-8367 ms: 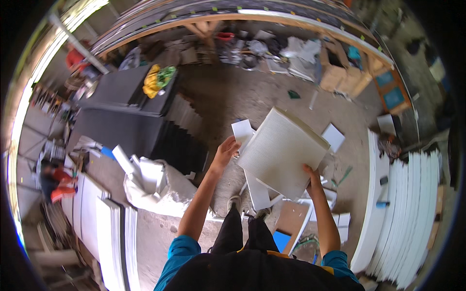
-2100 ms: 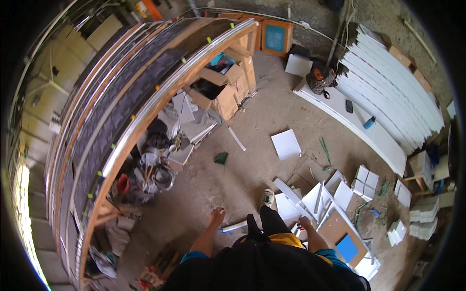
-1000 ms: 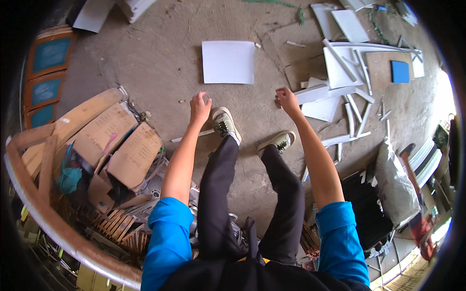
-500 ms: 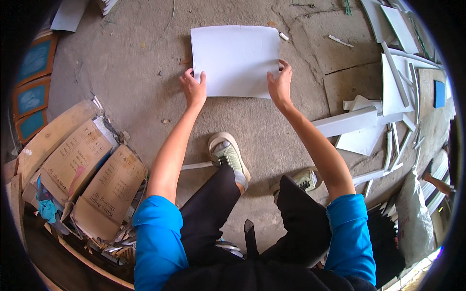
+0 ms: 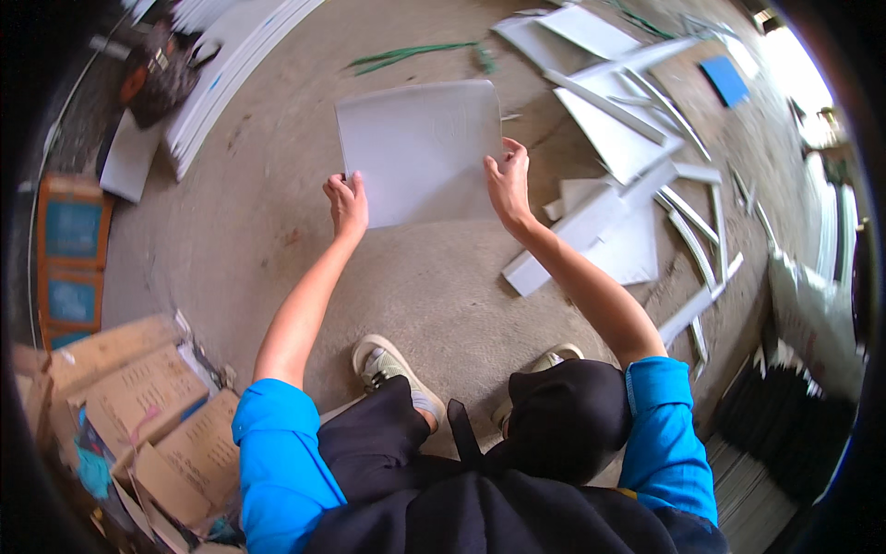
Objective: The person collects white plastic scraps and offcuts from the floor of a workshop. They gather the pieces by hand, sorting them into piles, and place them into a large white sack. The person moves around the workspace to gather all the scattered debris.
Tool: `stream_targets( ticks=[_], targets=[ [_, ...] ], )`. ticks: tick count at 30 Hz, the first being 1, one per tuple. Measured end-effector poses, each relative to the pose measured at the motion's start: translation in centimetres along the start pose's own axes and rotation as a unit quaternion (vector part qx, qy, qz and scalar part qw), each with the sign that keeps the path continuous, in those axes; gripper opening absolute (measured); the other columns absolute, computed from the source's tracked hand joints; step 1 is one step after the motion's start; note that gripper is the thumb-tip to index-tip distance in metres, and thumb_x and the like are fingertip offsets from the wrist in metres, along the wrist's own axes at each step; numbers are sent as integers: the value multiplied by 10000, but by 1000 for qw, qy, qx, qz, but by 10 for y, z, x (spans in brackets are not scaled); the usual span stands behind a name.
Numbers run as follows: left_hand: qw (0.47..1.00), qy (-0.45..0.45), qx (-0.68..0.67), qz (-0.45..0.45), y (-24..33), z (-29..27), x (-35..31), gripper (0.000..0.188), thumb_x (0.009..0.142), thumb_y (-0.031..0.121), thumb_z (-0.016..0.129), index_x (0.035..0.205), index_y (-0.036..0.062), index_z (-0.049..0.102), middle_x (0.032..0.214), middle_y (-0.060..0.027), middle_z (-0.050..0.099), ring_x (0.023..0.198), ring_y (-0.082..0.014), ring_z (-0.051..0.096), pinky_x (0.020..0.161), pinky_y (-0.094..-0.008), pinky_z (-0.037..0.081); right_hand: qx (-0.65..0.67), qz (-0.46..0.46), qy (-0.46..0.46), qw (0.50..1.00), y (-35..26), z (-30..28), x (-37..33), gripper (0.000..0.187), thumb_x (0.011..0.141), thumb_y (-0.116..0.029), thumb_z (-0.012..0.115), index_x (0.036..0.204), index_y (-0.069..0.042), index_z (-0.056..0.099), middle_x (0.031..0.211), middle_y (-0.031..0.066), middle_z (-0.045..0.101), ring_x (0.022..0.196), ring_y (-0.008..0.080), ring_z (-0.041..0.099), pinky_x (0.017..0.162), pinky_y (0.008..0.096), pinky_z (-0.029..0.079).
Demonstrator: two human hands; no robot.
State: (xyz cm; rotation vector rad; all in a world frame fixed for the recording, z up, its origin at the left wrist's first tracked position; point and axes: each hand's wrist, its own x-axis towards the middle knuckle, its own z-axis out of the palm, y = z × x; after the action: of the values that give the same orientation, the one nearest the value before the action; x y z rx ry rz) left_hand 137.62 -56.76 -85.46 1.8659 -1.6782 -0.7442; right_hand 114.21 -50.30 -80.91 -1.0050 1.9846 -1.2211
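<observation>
A thin white rectangular sheet point(image 5: 420, 152) is held up in front of me above the concrete floor, slightly bowed along its edges. My left hand point(image 5: 347, 205) grips its lower left side, thumb on the upper face and fingers curled round the edge. On the opposite side, my right hand point(image 5: 509, 185) pinches the right edge the same way. The fingertips beneath the sheet are hidden. Whether it is card or thin plastic board, I cannot tell.
White panels and strips point(image 5: 609, 120) lie scattered to the right. Long white boards point(image 5: 242, 65) are stacked at the far left, near orange-framed blue panels point(image 5: 74, 228). Opened cardboard boxes point(image 5: 148, 397) sit at lower left. Green strapping point(image 5: 415, 57) lies beyond the sheet; a white sack point(image 5: 812, 300) stands right.
My view has swung upward and to the right, bringing the stacked boards and green strapping into sight. The sheet now looks raised and tilted, still between both hands.
</observation>
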Motion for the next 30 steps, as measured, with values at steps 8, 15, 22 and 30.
stream_targets(
  ticks=[8,15,22,30],
  targets=[
    [942,-249,-19,224,85,147,-73,505,806,322,528,1123,6,295,1094,-237,356,1006,-382,414,861,-415,362,-125,42,203,970,104,-186,-57,404,809,-213,541,1098,49,437,1046,235,455,995,330,453,862,375,364],
    [889,-350,83,283,140,201,-116,647,767,336,581,1198,-12,247,1140,-248,333,1060,-381,386,918,-415,333,103,170,300,933,219,-222,-107,368,803,-179,543,1087,39,456,1052,202,491,981,273,490,826,349,386],
    [917,-390,-25,83,145,192,-141,800,677,414,670,1235,9,264,1128,-230,475,1023,-309,502,860,-381,407,190,172,261,931,214,-202,-133,425,814,-174,521,1167,18,381,1089,172,473,1018,245,461,857,335,366],
    [798,-563,-159,146,153,197,-128,725,624,351,738,1164,-2,406,1090,-145,519,986,-209,516,834,-314,422,476,288,109,824,167,-249,-163,794,684,-213,666,1296,-89,175,1212,112,372,1099,239,403,852,415,403]
  ],
)
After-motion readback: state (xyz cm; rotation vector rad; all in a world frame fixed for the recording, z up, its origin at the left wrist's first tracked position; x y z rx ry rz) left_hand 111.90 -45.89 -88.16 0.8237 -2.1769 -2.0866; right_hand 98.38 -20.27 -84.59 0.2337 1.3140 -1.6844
